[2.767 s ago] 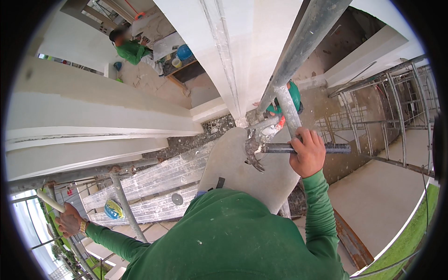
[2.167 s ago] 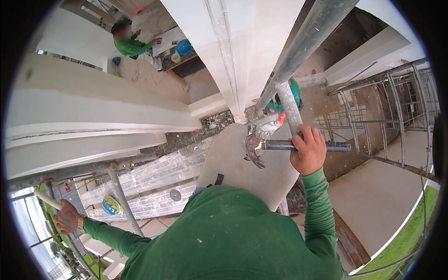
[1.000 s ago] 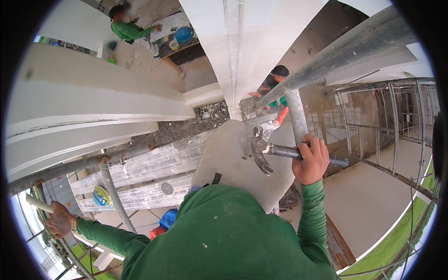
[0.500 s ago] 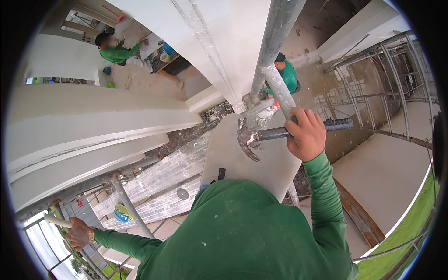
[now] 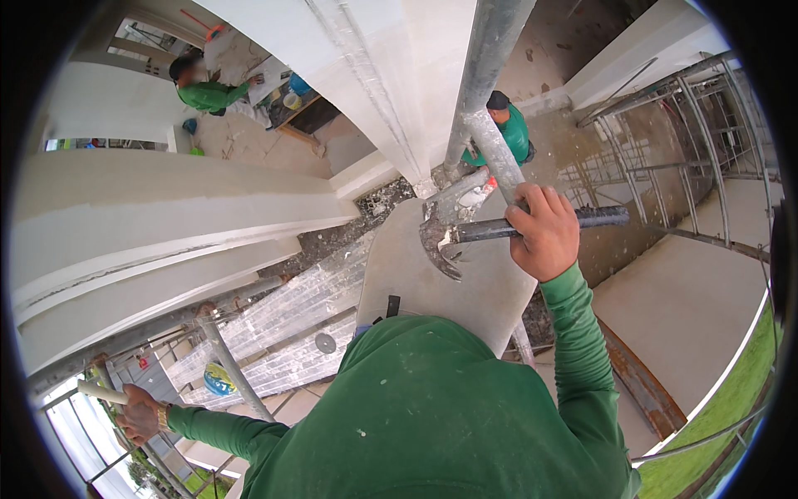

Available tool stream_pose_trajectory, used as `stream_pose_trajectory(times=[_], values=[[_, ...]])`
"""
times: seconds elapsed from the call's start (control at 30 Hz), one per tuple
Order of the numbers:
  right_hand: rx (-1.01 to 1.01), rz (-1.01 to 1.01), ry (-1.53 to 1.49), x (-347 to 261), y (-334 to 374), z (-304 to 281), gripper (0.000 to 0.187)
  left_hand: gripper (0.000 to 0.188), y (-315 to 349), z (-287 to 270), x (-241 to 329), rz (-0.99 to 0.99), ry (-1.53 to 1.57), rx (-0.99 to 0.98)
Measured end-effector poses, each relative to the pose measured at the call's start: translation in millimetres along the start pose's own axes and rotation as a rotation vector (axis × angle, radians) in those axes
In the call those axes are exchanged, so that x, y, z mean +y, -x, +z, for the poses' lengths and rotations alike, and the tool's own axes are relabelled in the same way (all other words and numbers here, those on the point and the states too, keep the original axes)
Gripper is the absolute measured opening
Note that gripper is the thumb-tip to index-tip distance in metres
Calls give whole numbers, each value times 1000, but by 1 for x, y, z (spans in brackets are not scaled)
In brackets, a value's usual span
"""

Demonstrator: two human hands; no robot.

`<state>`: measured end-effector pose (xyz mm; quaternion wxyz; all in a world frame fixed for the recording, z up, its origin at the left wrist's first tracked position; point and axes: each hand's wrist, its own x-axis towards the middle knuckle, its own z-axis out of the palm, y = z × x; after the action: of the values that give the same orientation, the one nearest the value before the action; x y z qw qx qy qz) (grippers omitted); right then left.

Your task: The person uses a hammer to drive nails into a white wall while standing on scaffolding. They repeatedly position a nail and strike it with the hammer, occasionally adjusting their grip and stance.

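My right hand (image 5: 544,233) is closed around the dark handle of a claw hammer (image 5: 480,230), gripping it partway along. The hammer lies crosswise, its worn metal head to the left above my pale trousers (image 5: 449,291) and the handle's end sticking out to the right. Just behind that hand slants a grey scaffold pole (image 5: 496,150); I cannot tell whether they touch. Far to the left, my stretched-out left hand (image 5: 141,414) is closed on a pale cream rod (image 5: 101,392), whose rounded end points left. Its other end is hidden by the hand.
Scaffold planks (image 5: 274,333) splashed with white lie below me, beside a white wall ledge (image 5: 191,233). A thick upright pole (image 5: 495,50) stands ahead. One co-worker (image 5: 517,137) is beyond it, another (image 5: 204,93) at the far left. More scaffolding (image 5: 698,158) rises at right.
The hammer and my right hand have shifted very slightly upward in the picture. Both grips are the same. The co-worker beyond the pole has moved a little.
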<state>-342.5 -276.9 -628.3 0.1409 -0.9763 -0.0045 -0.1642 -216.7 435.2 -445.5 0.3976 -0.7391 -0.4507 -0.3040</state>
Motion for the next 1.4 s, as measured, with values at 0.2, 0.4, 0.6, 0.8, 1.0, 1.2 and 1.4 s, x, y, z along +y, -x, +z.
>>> stream_pose_trajectory(times=[0.2, 0.4, 0.6, 0.8, 1.0, 1.2, 1.4], values=[[-3, -8, 17, -1, -1, 0, 27, 64, -3, 11, -3, -11, -10, 28], [-13, -3, 37, -2, 0, 1, 26, 63, -3, 7, -2, -12, 21, 32], [-29, -8, 48, -3, 0, 0, 27, 62, -1, 1, -1, -23, 24, -10], [-31, -9, 61, -2, 1, 1, 27, 62, -1, -6, 1, -9, 14, -45], [-35, -17, 70, -3, -1, -1, 27, 61, -2, 0, 0, -17, -16, -45], [-44, -15, 74, -4, 1, 0, 27, 63, -3, 7, -1, -12, -42, -27], [-51, -16, 82, -4, 0, -1, 26, 65, -3, 6, -1, -28, -52, -16]])
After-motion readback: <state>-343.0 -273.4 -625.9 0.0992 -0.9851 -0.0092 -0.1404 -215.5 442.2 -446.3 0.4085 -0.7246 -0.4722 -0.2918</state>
